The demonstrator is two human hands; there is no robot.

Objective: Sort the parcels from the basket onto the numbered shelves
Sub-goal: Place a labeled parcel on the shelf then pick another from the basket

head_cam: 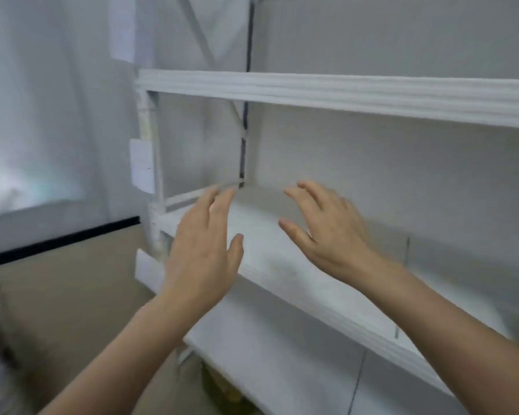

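Your left hand (203, 256) and right hand (327, 232) hover spread and empty over the shelf (357, 322).
Between them lies what seems a flat white parcel (258, 223) — probably light and stiff; grip its side edges.

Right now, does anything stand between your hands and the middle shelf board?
Nothing visible does. The left hand and right hand hover open, holding nothing, just over the shelf board.
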